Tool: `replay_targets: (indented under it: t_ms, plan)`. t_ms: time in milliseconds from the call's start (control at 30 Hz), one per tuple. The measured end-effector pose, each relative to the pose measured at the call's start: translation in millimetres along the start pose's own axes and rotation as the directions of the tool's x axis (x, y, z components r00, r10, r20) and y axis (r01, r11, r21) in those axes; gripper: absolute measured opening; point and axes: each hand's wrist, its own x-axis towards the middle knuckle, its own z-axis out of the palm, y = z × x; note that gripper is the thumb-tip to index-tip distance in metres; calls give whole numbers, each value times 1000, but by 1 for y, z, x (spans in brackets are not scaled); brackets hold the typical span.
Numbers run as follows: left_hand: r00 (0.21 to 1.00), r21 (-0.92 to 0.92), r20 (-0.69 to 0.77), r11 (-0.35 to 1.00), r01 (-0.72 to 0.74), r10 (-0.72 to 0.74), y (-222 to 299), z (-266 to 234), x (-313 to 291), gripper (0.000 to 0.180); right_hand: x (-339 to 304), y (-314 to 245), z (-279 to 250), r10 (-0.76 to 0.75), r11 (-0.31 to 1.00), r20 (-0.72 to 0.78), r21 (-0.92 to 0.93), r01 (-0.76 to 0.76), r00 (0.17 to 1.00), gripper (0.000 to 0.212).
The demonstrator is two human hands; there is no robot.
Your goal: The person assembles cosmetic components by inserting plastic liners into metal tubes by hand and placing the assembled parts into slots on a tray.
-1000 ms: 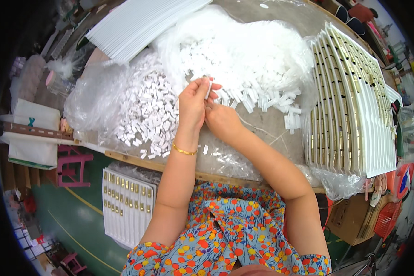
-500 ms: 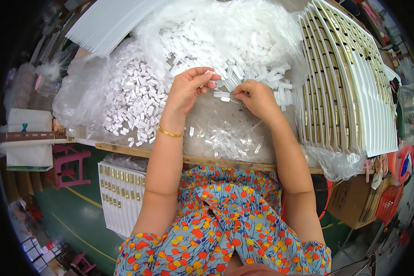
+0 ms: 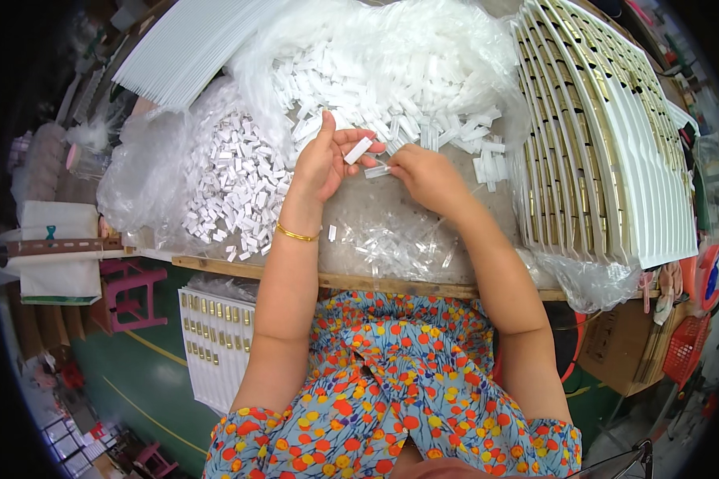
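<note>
My left hand (image 3: pixel 325 162) holds a small white plastic piece (image 3: pixel 358 150) between thumb and fingers, above the wooden table (image 3: pixel 391 283). My right hand (image 3: pixel 427 176) pinches a small clear plastic piece (image 3: pixel 376 171) just below and to the right of it; the two hands nearly touch. A gold bangle (image 3: pixel 297 234) circles my left wrist. Behind the hands a large heap of white pieces (image 3: pixel 391 80) lies on clear plastic sheet. A second heap of small white pieces (image 3: pixel 236 180) lies to the left. Clear scraps (image 3: pixel 383 235) are scattered under my wrists.
White trays with gold-coloured parts (image 3: pixel 607 136) are stacked upright on the right. Flat white strips (image 3: pixel 188 48) are stacked at the far left. Another white tray with gold parts (image 3: pixel 216 339) stands below the table by a pink stool (image 3: pixel 132 295). A cardboard box (image 3: pixel 623 343) and red basket (image 3: pixel 687 347) sit lower right.
My hands moved apart from a tight clasp and came nearer to me. The left now shows a white piece, the right a clear one. The view tilted slightly.
</note>
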Motion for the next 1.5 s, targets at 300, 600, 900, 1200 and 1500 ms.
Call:
replay_targets:
  t_ms: [300,600,900,1200,1500]
  plan:
    - [998,425,63,905,-36,10,-14,4,1,19,2,0,-28,366,836,101,401,-375,925,19]
    - [998,449,70,893,-28,-4,-15,12,0,20,2,-6,-31,333,859,64,391,-330,941,18]
    - [998,456,60,889,-38,12,-18,12,-1,20,1,-9,-32,324,888,49,327,-322,945,16]
    - [997,453,72,889,-58,29,-16,12,-2,18,4,-8,-30,377,784,155,471,-404,913,16]
    - [989,443,114,886,-134,93,-30,32,10,18,-8,11,-46,451,504,241,725,-468,859,19]
